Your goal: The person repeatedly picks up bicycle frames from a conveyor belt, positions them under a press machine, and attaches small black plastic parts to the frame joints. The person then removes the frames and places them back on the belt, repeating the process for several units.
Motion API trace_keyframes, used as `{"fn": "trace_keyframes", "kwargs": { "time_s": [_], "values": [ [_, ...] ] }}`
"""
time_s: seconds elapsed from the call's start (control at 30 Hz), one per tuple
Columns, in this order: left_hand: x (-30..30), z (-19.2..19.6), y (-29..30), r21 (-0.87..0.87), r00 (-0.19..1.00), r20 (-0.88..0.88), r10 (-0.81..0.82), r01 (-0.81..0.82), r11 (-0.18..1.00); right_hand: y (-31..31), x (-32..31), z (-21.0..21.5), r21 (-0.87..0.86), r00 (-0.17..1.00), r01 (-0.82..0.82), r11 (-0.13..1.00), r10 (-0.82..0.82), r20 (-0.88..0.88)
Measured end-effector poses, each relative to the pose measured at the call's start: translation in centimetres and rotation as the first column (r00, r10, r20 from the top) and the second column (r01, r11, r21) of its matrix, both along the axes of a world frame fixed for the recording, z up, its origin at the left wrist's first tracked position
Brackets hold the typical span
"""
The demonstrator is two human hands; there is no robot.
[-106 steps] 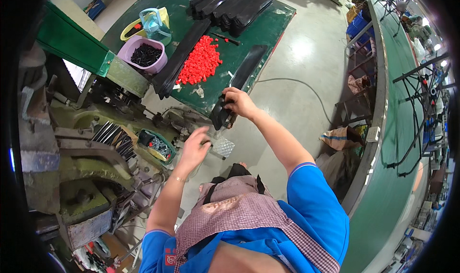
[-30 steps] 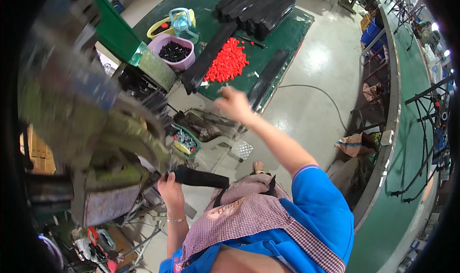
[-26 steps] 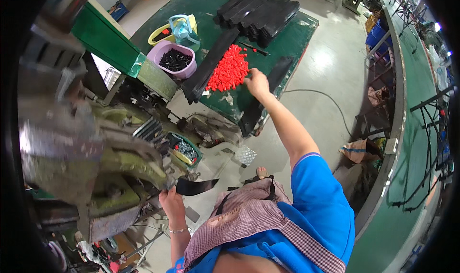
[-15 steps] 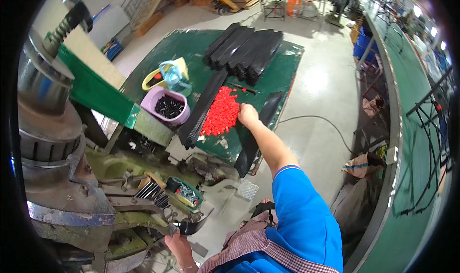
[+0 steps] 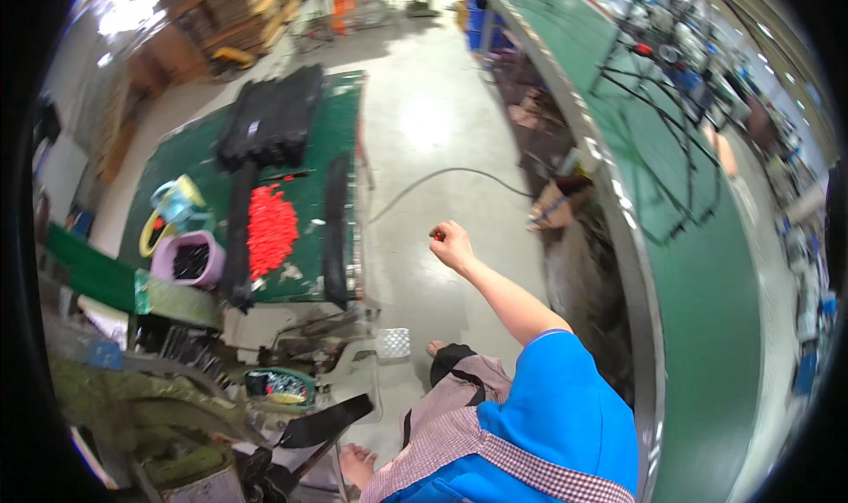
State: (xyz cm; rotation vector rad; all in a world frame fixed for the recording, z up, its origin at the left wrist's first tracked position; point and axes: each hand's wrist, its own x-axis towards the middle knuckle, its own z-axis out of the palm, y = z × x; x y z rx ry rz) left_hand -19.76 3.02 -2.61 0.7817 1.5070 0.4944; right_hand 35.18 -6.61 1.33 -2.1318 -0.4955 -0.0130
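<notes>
So we've got a small red piece (image 5: 437,234) pinched in our right hand (image 5: 452,243), which is closed into a loose fist around it and held up in the air over the grey concrete floor (image 5: 424,123), well to the right of the table. Only a bit of red peeks out at the fingertips, so we can't say much about its shape.

Our left hand (image 5: 356,464) is down at the near edge, next to a long flat black strip (image 5: 322,422) that angles up to the right; we can't tell whether that hand is gripping it or just touching it.

Over on the left, the green table (image 5: 190,154) carries a heap of red pieces (image 5: 269,229), a couple of long black strips (image 5: 334,229) beside it, a stack of black parts (image 5: 269,119) at the far end, and a pink tub (image 5: 187,260) of dark bits. A black cable (image 5: 442,174) snakes across the floor, and a long green conveyor (image 5: 698,273) runs along the right.
</notes>
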Motion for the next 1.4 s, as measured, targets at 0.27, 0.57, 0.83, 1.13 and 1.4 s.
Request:
{"fn": "trace_keyframes", "kwargs": {
  "time_s": [0.27,0.57,0.83,1.13,1.4],
  "values": [
    [14.5,3.0,-4.6,0.242,0.741,0.101,-0.663,0.628,0.739,-25.1,-2.3,0.8,0.008,0.877,0.464,0.886,-0.458,-0.144],
    [32.8,3.7,-10.8,0.309,0.443,0.066,-0.894,0.843,0.44,-43.8,-2.1,2.3,0.24,0.697,0.704,0.669,-0.715,-0.051],
    [50.7,6.1,-22.8,0.404,0.125,0.168,-0.978,0.896,0.184,-60.8,-2.7,3.9,0.589,0.403,0.803,0.086,-0.807,-0.432],
    [69.0,5.3,-28.6,0.421,-0.117,0.064,-0.991,0.904,-0.079,-65.9,0.9,2.2,0.64,0.257,0.755,-0.146,-0.831,-0.493],
    [95.0,11.4,-34.0,0.605,-0.086,0.124,-0.989,0.796,0.007,-68.2,5.6,-2.1,0.707,0.297,0.707,0.004,-0.909,-0.292]
  ]
}}
